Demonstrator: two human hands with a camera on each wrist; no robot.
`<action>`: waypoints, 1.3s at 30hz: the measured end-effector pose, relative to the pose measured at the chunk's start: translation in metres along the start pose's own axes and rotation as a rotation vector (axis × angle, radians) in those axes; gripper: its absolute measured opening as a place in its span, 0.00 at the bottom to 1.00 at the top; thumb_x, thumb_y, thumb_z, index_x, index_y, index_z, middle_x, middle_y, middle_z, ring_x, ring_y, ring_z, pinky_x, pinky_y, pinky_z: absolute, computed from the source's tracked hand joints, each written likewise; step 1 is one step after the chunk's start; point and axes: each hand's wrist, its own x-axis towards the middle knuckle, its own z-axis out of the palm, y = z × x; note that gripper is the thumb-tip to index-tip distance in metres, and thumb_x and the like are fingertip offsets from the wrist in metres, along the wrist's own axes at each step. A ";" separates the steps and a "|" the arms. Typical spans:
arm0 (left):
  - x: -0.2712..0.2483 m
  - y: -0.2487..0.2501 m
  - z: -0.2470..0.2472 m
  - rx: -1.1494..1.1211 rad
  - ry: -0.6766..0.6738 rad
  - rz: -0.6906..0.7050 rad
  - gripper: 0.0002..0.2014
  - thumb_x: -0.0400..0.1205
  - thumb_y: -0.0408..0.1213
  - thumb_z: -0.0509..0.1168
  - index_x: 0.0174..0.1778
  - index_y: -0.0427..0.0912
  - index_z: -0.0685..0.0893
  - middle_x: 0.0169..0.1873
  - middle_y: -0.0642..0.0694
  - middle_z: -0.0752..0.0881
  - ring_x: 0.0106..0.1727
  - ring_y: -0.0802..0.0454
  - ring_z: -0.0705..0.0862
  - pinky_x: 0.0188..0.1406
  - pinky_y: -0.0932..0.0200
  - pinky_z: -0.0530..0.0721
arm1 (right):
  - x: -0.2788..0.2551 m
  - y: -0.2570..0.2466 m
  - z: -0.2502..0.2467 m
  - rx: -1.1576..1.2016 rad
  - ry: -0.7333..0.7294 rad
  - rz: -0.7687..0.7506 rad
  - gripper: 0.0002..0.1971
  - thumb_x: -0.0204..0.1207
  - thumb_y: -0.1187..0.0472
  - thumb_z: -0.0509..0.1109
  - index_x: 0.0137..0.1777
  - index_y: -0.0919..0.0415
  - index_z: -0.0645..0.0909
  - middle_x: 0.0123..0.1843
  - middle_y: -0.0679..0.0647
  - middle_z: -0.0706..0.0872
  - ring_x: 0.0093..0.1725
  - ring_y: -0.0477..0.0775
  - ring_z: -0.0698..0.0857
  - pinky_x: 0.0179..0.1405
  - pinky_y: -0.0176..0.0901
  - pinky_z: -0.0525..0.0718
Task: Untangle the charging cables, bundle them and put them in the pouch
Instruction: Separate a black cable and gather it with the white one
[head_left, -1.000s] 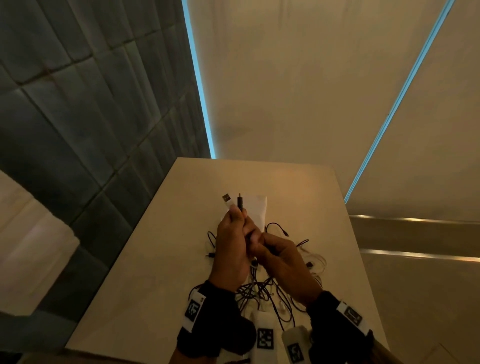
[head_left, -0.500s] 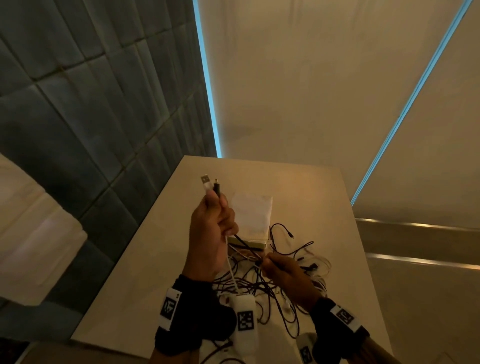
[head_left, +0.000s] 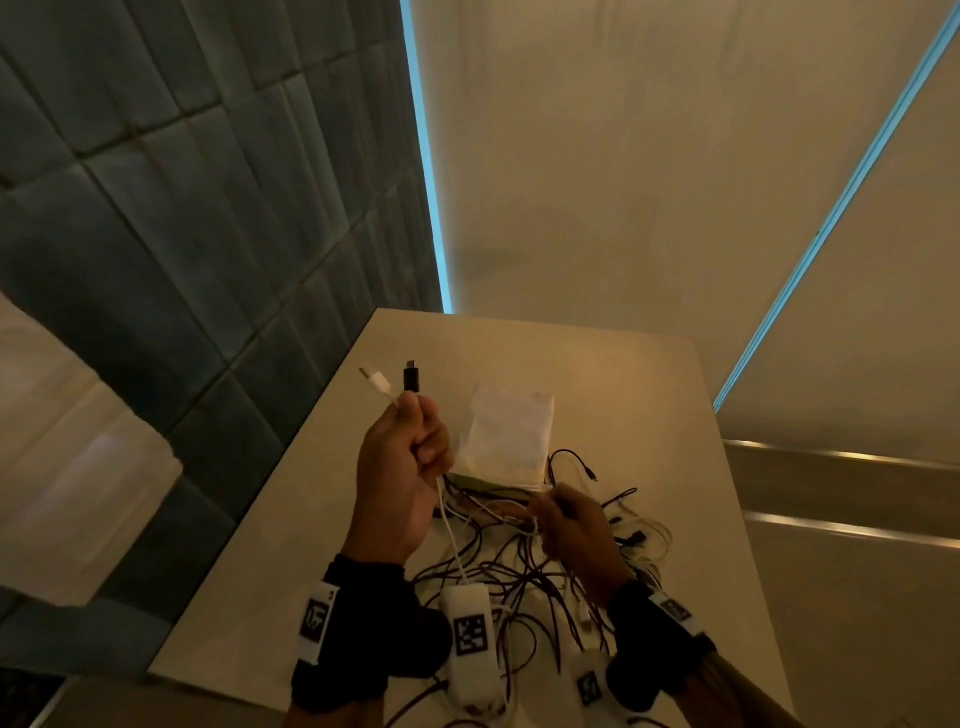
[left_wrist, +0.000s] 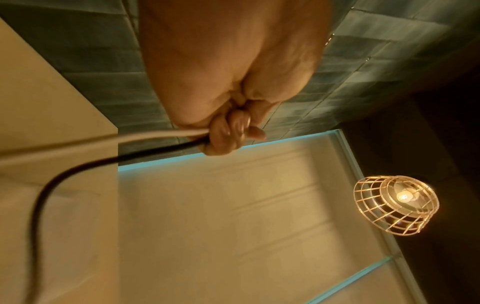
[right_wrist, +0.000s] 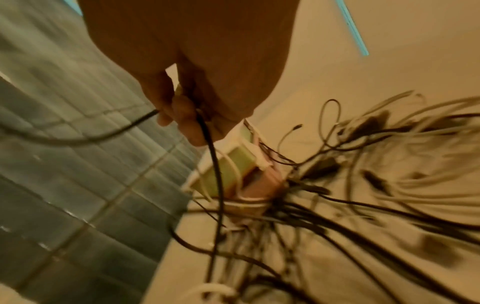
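Charging cables (head_left: 524, 577): tangled heap at counter (head_left: 291, 561) near edge. R grip (head_left: 569, 530) just above heap, pinching a black cable (right_wrist: 215, 174). L grip (head_left: 402, 467) raised, fist round white cable (head_left: 375, 383) & black plug (head_left: 411, 378). Pouch (head_left: 506, 441) beyond, mid-counter.

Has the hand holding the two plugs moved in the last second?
Yes. The left hand has gone left, off the pouch, toward the table's left edge.

Counted things around the two hands

Two plug ends, one white plug (head_left: 375, 383) and one black plug (head_left: 411, 378), above the left hand's (head_left: 400, 480) grip; one pouch (head_left: 506, 441) beyond; loose cables (head_left: 524, 577) too tangled to count.
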 end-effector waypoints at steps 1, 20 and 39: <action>0.001 0.000 0.000 0.012 0.006 -0.001 0.16 0.88 0.41 0.52 0.37 0.42 0.75 0.22 0.52 0.66 0.22 0.59 0.62 0.21 0.63 0.59 | 0.002 -0.017 0.002 0.046 0.012 -0.006 0.11 0.83 0.62 0.64 0.41 0.66 0.80 0.26 0.47 0.81 0.24 0.47 0.76 0.22 0.40 0.75; 0.002 0.009 0.015 -0.334 -0.121 -0.071 0.18 0.89 0.41 0.49 0.34 0.44 0.74 0.25 0.51 0.73 0.23 0.58 0.65 0.23 0.65 0.67 | -0.002 -0.037 0.011 0.019 -0.260 -0.263 0.18 0.81 0.55 0.65 0.32 0.65 0.75 0.28 0.51 0.71 0.29 0.47 0.69 0.30 0.41 0.68; 0.000 0.013 -0.004 -0.122 0.040 0.101 0.16 0.88 0.40 0.51 0.34 0.45 0.73 0.24 0.53 0.69 0.23 0.59 0.63 0.24 0.65 0.63 | 0.002 0.034 0.015 -0.051 -0.066 0.026 0.15 0.84 0.64 0.63 0.35 0.52 0.81 0.31 0.42 0.79 0.31 0.37 0.76 0.35 0.33 0.74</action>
